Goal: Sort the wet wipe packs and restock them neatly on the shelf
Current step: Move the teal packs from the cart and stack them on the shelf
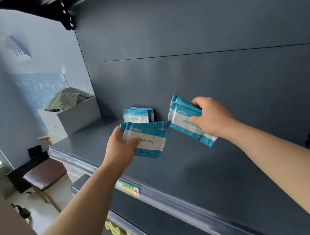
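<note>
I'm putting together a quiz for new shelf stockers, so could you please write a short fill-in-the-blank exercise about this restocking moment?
1. The shelved packs stand against the dark ____ panel.
2. The left hand grips the left bundle and the right hand grips the right bundle; the shelved packs are nearer the ____ bundle.
3. The goods visible further down are ____ in colour.

Missing words: back; left; yellow.

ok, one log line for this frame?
phase: restocking | left hand: grips wipe packs | right hand: grips second bundle | shelf: one stack standing against back panel
</note>
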Demonstrator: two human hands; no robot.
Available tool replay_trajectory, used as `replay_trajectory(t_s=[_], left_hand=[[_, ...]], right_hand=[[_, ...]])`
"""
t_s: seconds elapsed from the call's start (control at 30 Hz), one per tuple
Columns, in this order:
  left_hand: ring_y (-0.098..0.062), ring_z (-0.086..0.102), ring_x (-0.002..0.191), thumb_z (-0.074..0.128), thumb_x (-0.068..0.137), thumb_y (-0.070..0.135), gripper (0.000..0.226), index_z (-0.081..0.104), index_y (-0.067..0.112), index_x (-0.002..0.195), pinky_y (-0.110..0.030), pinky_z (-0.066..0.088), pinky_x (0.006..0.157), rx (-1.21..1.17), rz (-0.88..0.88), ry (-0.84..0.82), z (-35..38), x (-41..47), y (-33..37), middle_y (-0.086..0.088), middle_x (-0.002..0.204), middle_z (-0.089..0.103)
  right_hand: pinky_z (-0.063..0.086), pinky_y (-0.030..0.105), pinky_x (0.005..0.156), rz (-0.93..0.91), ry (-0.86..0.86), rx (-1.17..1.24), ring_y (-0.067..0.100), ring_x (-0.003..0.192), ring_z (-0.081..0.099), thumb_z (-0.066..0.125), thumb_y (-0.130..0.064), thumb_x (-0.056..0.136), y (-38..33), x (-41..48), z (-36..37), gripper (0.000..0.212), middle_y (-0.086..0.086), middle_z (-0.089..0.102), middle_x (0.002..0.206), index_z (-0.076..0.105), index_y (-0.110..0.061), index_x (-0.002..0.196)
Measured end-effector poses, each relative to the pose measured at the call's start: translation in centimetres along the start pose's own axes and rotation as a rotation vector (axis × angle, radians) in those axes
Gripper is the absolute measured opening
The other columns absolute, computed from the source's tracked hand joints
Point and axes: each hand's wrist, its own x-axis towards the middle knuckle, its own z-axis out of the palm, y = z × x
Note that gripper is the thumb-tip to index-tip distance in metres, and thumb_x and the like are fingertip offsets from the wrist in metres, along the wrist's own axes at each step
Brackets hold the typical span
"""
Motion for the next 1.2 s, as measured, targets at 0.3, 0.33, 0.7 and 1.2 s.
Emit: replay_trajectory(t_s=[0.3,0.33,0.7,1.2], left_hand=[[-0.019,0.066,0.087,0.060,0.090,0.001,0.023,0.053,0.016,0.107,-0.032,0.055,0.075,-0.057,-0.110,-0.075,-0.9,12.9,-5.2,-0.001,0.098,0.067],[-0.020,0.067,0.089,0.061,0.089,0.000,0.023,0.054,0.015,0.106,-0.034,0.055,0.077,-0.060,-0.116,-0.092,-1.0,14.3,-5.9,-0.002,0.099,0.067],[-0.022,0.068,0.091,0.065,0.087,0.006,0.048,0.052,0.015,0.133,-0.038,0.059,0.079,0.135,-0.005,-0.359,-1.6,27.5,-11.4,-0.002,0.109,0.067],[-0.015,0.046,0.110,0.084,0.070,0.023,0.055,0.056,0.030,0.117,-0.034,0.053,0.087,0.394,0.527,-0.378,-2.1,32.6,-14.6,0.003,0.131,0.031]], right_hand=[[0.056,0.039,0.075,0.112,0.001,-0.039,0.020,0.088,0.064,0.062,-0.010,0.082,0.0,8.3,7.3,0.018,-0.003,0.068,0.100,0.060,-0.018,0.097],[0.056,0.039,0.075,0.135,0.008,-0.037,0.020,0.087,0.064,0.063,-0.010,0.081,0.1,8.9,8.0,0.017,-0.003,0.068,0.099,0.060,-0.019,0.096],[0.053,0.030,0.067,0.351,0.093,-0.059,0.015,0.086,0.065,0.064,-0.012,0.084,-1.5,13.8,13.7,0.015,-0.005,0.067,0.101,0.059,-0.020,0.095],[0.047,0.023,0.057,0.465,0.121,-0.125,0.011,0.085,0.065,0.065,-0.012,0.085,-3.0,15.5,17.3,0.017,-0.005,0.068,0.106,0.061,-0.019,0.099]])
